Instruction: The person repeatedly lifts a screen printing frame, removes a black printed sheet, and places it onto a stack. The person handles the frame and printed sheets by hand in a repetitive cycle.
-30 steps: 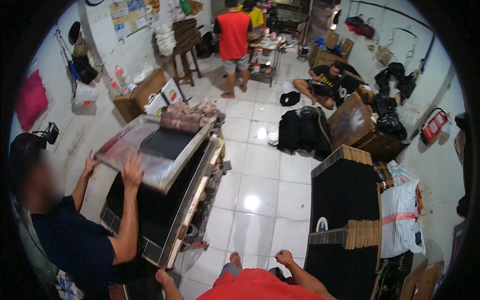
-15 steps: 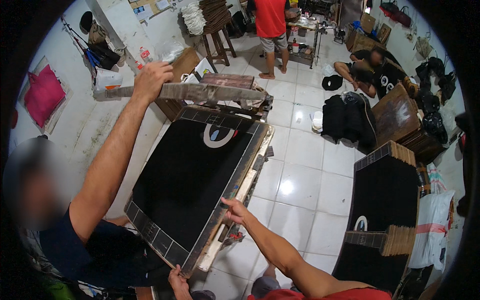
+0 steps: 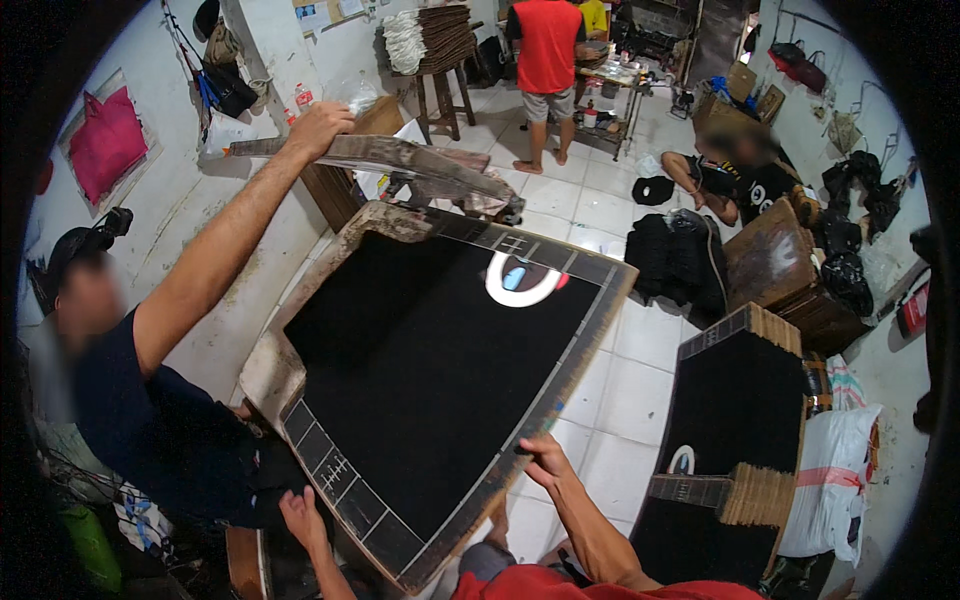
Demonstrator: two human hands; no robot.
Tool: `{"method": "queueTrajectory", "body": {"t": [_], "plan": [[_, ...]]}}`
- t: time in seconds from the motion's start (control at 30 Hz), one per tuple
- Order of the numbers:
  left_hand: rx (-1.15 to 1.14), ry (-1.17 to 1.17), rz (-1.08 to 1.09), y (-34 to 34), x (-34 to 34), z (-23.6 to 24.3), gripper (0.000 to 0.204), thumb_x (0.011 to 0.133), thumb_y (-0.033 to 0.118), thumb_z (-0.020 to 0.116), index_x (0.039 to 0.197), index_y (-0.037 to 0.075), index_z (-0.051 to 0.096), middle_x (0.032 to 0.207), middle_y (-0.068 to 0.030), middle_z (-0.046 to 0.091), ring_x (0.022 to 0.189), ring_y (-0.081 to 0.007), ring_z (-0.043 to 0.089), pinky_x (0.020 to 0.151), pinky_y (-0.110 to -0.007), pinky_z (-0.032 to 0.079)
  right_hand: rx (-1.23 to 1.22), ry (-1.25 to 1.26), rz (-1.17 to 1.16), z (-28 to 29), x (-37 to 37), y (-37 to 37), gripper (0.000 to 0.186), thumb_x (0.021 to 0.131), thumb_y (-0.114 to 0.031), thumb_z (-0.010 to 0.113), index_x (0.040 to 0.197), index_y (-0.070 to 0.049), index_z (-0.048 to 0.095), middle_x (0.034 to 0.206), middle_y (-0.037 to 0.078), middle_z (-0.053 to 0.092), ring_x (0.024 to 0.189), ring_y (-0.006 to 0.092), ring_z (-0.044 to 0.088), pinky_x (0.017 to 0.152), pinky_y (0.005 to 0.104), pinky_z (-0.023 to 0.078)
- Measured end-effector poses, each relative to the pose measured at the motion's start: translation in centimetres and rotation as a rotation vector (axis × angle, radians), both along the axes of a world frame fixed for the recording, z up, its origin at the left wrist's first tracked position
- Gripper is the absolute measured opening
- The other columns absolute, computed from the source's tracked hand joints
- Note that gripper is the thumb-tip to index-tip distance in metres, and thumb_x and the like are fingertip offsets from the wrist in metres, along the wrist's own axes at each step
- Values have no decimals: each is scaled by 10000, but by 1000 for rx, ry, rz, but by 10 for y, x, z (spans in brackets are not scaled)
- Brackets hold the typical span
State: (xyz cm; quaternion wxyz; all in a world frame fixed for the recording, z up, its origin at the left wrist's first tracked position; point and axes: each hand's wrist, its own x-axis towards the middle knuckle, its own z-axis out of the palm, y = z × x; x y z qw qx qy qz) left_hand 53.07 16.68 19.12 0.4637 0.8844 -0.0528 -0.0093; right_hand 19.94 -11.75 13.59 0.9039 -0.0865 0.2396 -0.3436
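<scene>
A large flat board (image 3: 560, 400) with a black fabric panel (image 3: 400, 370) on it fills the middle, tilted, with white grid lines along its border. A white, blue and red eye design (image 3: 520, 280) shows near its far right corner. My right hand (image 3: 545, 460) grips the board's right edge, thumb on top, fingers partly hidden beneath. My left hand (image 3: 302, 512) is beside the board's left edge, its fingers partly apart and holding nothing I can see. Under the board shows a worn, pale base (image 3: 268, 372).
At left, a co-worker's hand (image 3: 325, 128) rests on a long worn bar (image 3: 400, 155) beyond the board. Similar boards with black panels are stacked (image 3: 740, 400) at right. Black bundles (image 3: 675, 250) lie on the tiled floor; other people sit and stand farther back.
The board has shifted right over its base, uncovering the base's left side. My right hand moved right with it. My left hand left the near corner and moved up along the left edge.
</scene>
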Motion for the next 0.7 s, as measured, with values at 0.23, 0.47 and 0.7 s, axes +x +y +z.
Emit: {"method": "queueTrajectory", "body": {"t": [0.23,0.47,0.7], "plan": [[-100,-41,-626,-151,-120,51,448,759,188,723,1099,-30,529,981,-131,603,903,-189,582,808,-286,458,0,32,-222,61,-228,92,355,669,80,645,981,-84,604,833,61,641,767,224,641,735,408,533],[-73,-303,-1131,-358,-257,150,602,696,330,748,1127,-30,531,1101,-171,565,1030,-268,544,897,-348,421,-195,-101,-425,103,-364,141,411,631,113,618,1009,-50,609,855,114,653,780,287,650,755,444,526],[-156,-547,-1216,-486,-318,300,780,685,604,656,1117,-40,567,1100,-195,592,1002,-296,572,872,-350,436,-323,-183,-551,120,-421,151,352,572,78,591,914,19,646,898,202,659,784,339,661,752,511,522]]}}
